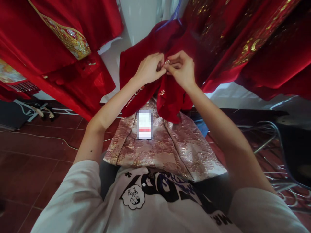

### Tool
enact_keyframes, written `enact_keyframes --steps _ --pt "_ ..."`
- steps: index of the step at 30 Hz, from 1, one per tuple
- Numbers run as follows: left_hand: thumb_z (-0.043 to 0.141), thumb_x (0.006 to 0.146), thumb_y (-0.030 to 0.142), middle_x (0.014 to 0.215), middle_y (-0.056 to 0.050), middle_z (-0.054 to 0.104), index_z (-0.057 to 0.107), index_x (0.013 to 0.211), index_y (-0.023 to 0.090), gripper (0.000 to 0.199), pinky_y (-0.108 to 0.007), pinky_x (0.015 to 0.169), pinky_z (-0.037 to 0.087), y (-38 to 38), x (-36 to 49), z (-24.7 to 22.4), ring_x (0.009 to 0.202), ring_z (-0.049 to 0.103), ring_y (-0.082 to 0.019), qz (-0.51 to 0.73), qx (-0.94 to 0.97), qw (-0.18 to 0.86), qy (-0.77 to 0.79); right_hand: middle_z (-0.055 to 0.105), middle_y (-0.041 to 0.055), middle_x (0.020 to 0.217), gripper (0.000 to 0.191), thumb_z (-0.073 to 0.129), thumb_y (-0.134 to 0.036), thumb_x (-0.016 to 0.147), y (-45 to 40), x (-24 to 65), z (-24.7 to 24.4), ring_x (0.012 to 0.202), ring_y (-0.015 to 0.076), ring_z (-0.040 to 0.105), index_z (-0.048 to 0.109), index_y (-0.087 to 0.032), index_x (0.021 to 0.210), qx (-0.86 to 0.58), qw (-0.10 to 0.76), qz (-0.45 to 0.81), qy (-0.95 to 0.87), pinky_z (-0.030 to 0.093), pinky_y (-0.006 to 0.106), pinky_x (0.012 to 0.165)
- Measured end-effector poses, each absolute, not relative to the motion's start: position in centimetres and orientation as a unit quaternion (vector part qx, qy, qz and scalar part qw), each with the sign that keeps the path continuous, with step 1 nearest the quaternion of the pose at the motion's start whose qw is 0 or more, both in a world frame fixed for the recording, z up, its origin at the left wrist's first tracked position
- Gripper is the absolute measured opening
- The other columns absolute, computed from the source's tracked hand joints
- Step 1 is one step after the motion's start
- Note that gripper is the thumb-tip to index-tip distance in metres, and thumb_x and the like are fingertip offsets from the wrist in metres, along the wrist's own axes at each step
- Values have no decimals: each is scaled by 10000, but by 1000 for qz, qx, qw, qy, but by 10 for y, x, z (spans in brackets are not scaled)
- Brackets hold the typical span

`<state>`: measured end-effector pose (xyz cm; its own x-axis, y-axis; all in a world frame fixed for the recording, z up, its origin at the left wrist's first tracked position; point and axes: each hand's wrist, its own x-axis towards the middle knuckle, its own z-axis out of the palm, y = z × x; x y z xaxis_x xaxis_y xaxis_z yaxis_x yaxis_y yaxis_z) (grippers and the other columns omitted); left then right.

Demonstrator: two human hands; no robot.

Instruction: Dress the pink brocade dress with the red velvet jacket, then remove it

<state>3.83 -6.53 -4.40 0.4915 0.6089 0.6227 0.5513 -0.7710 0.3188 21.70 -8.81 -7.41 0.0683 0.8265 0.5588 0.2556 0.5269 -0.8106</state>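
A dark red garment (141, 61) hangs in front of me, its lower part over a shiny pink and gold patterned cloth (155, 152) on my lap. Near the garment's upper middle, my left hand (152, 68) pinches its edge with closed fingers. Close beside it on the right, my right hand (181, 69) has its fingertips closed around a small pearly flower-shaped ornament (167, 62). Below the hands, a second such ornament (162, 93) sits on the red fabric. A lit phone (144, 124), its screen blurred, lies on the patterned cloth.
Red garments with gold decoration (70, 38) hang at the left, and more red sequined cloth (250, 45) hangs at the right. A metal-framed chair (277, 136) stands at the right. A cable (60, 138) runs over the tiled floor (31, 168) at the left.
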Motion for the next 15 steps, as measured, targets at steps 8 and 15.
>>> enact_keyframes --steps 8,15 --pt "785 833 100 836 -57 731 643 759 265 230 -429 842 589 -62 37 -44 914 741 -306 392 865 112 292 747 45 905 341 898 -493 852 -93 220 -59 958 280 767 691 -282 1022 -403 558 205 -696 698 457 834" --pt "769 923 151 984 -49 774 690 921 222 105 -366 946 600 -62 37 -59 990 760 -262 399 854 148 300 701 123 1237 505 858 -304 802 -102 221 -76 1160 311 688 633 -280 1254 -414 523 156 -728 651 476 961"
